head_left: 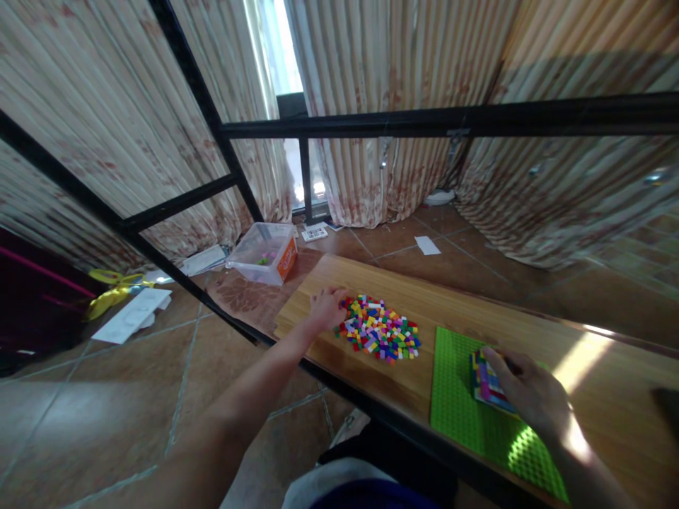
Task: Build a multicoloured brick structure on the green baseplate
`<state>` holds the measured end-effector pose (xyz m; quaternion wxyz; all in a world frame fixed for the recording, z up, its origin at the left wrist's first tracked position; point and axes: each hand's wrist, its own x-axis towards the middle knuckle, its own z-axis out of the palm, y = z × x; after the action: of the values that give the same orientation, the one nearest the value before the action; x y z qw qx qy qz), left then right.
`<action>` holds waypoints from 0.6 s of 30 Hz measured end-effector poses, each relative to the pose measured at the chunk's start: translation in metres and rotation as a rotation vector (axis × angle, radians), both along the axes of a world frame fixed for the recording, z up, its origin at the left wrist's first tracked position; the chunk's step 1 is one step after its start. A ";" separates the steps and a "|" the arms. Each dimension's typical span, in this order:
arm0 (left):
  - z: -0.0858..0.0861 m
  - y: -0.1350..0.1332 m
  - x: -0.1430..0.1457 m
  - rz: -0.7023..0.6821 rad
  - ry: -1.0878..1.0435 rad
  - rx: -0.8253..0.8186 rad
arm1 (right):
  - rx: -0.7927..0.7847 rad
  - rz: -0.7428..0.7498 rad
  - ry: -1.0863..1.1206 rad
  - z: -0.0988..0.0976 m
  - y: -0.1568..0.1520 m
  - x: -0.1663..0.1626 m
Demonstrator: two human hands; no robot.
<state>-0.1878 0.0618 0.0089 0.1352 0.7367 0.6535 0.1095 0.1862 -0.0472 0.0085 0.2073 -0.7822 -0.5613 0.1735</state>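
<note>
Two bare hands are observed at a wooden counter (411,290). The left hand (327,309) is placed at the left end of a loose pile of small bricks (379,329), its fingers partly bent and touching the pile's edge; whether a brick is pinched there cannot be told, as the fingertips are too small and blurred. The pile, mixed in red, yellow, green, blue, white, pink and orange, is spread in the space between the two hands, nearer the left. A green studded baseplate (450,403) is located beneath the right hand (525,385) and extends to its left and toward the wearer. On it a multicoloured brick block (484,382) is partly covered by the right hand, which is half curled, with the thumb laid across the top of the block; the other fingertips are hidden, so whether the block is gripped cannot be told. Sunlight is cast on the counter beyond the right hand and on the baseplate near its wrist. Beyond the left hand and to its left, a clear plastic box (252,261) with an orange label (287,259) is seen on the floor, with a few pink and green pieces held inside. A white sheet (427,245) is found on the floor beyond the hands. Patterned curtains (361,63) are hung farther beyond.
</note>
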 end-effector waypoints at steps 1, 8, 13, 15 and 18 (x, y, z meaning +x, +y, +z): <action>0.002 0.002 0.001 -0.001 0.004 -0.004 | 0.001 0.001 -0.002 -0.001 0.000 0.000; 0.006 0.004 0.002 -0.003 -0.003 -0.001 | 0.054 0.023 -0.031 -0.005 -0.001 0.001; 0.010 0.004 0.007 -0.022 -0.047 0.054 | 0.024 0.036 -0.036 -0.004 0.000 0.001; 0.010 0.002 0.009 -0.025 -0.070 0.074 | 0.028 0.034 -0.042 -0.004 -0.001 0.001; 0.009 -0.001 0.009 -0.020 -0.119 0.089 | 0.047 0.033 -0.038 -0.004 -0.002 0.000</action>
<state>-0.1791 0.0606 0.0181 0.1420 0.7408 0.6313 0.1805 0.1858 -0.0489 0.0042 0.2123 -0.7710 -0.5817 0.1488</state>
